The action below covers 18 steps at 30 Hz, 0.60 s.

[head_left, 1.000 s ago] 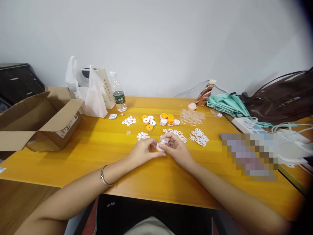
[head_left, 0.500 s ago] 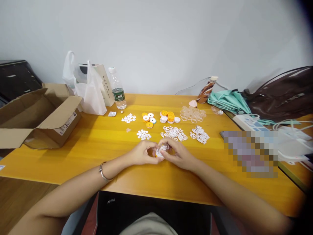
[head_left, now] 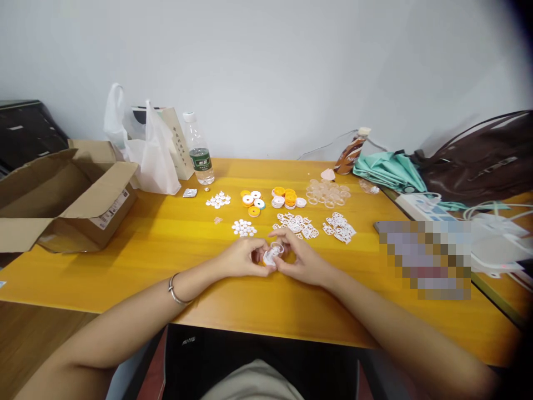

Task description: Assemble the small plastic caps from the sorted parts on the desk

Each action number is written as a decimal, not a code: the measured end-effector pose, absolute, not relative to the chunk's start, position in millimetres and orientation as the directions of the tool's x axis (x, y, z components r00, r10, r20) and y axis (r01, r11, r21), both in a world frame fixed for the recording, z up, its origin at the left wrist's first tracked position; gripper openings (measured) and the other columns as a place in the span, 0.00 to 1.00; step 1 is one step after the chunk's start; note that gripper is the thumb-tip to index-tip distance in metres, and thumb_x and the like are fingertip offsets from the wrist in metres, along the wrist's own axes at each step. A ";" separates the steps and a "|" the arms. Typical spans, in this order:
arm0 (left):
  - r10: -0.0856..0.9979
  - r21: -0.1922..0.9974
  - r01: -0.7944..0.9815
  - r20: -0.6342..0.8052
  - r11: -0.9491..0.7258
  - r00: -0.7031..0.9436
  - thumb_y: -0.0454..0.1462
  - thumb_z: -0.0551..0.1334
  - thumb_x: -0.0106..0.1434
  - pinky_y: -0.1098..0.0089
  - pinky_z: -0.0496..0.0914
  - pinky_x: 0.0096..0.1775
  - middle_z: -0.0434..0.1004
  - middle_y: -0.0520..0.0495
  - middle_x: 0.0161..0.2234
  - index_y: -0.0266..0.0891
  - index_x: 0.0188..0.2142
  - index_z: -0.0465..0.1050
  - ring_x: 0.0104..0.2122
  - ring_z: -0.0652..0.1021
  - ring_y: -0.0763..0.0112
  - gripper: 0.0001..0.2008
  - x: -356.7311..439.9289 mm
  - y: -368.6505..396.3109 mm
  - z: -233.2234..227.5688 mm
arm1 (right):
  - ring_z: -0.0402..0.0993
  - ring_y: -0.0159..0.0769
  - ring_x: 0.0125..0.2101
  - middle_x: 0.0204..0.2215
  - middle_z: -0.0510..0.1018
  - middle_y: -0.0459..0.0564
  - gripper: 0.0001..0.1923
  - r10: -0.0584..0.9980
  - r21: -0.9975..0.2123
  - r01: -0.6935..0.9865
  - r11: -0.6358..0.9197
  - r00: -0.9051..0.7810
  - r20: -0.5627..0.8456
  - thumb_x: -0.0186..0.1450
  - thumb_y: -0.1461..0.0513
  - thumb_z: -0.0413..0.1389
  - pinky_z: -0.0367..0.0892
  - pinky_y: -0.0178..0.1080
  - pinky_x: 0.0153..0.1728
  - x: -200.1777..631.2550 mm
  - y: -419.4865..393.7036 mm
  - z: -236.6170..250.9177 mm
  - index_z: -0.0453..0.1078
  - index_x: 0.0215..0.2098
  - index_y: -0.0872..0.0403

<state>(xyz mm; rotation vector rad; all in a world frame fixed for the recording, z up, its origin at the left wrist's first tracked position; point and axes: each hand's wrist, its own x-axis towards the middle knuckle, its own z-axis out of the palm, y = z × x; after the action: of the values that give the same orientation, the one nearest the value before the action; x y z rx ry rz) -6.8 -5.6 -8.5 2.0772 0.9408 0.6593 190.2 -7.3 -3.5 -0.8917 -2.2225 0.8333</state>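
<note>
Between thumb and fingers, my left hand [head_left: 244, 258] grips a small round white-and-orange plastic piece [head_left: 268, 259] above the near part of the table. A clear plastic cup-like ring [head_left: 276, 248] is tilted up at the top of that piece. My right hand [head_left: 303, 260] curls round the clear ring, thumb and fingers on its side; the exact contact is partly hidden. Just beyond the hands lie white cut-out figures [head_left: 295, 223], white round caps [head_left: 244, 228] and orange and white round discs [head_left: 290, 195]. Farther right is a group of clear rings [head_left: 327, 192].
An open cardboard box [head_left: 95, 205], a white plastic bag [head_left: 152, 158] and a water bottle [head_left: 201, 155] stand on the left. At right are a brown bottle [head_left: 352, 151], a green folded umbrella [head_left: 389, 173], a power strip [head_left: 425, 214] and a blurred phone-like object [head_left: 425, 258].
My right fingers have opened a little from the piece, showing more of the clear ring, which now stands tilted up. My left hand keeps its hold. The view has shifted slightly.
</note>
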 end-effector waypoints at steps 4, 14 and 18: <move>0.785 0.792 0.409 0.138 -0.453 0.604 0.40 0.64 0.52 0.79 0.59 0.23 0.64 0.57 0.20 0.36 0.26 0.65 0.20 0.65 0.80 0.11 -7.8 -4.9 -8.0 | 0.65 0.35 0.34 0.34 0.67 0.48 0.27 0.766 -0.720 0.378 0.581 -0.554 0.327 0.58 0.58 0.56 0.63 0.39 0.36 190.7 -7.2 -2.1 0.52 0.52 0.52; 0.776 0.780 0.414 0.139 -0.468 0.615 0.41 0.64 0.52 0.79 0.59 0.23 0.65 0.57 0.20 0.36 0.26 0.65 0.20 0.66 0.80 0.11 -7.3 -5.0 -6.8 | 0.64 0.32 0.29 0.30 0.66 0.45 0.20 0.794 -0.753 0.399 0.523 -0.550 0.260 0.61 0.58 0.52 0.63 0.37 0.33 189.8 -8.3 -0.9 0.53 0.49 0.51; 0.773 0.773 0.421 0.138 -0.476 0.620 0.41 0.64 0.53 0.79 0.59 0.23 0.65 0.57 0.21 0.36 0.27 0.65 0.21 0.66 0.80 0.11 -7.1 -4.6 -6.9 | 0.66 0.35 0.34 0.36 0.68 0.49 0.23 0.781 -0.724 0.404 0.559 -0.550 0.296 0.60 0.57 0.54 0.63 0.39 0.36 189.6 -9.2 -0.3 0.53 0.51 0.52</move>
<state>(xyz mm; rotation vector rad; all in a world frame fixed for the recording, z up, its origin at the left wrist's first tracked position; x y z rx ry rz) -7.1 -4.6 -6.9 2.1217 0.9326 0.6260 189.6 -9.2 -0.3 -0.9464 -2.1821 0.8009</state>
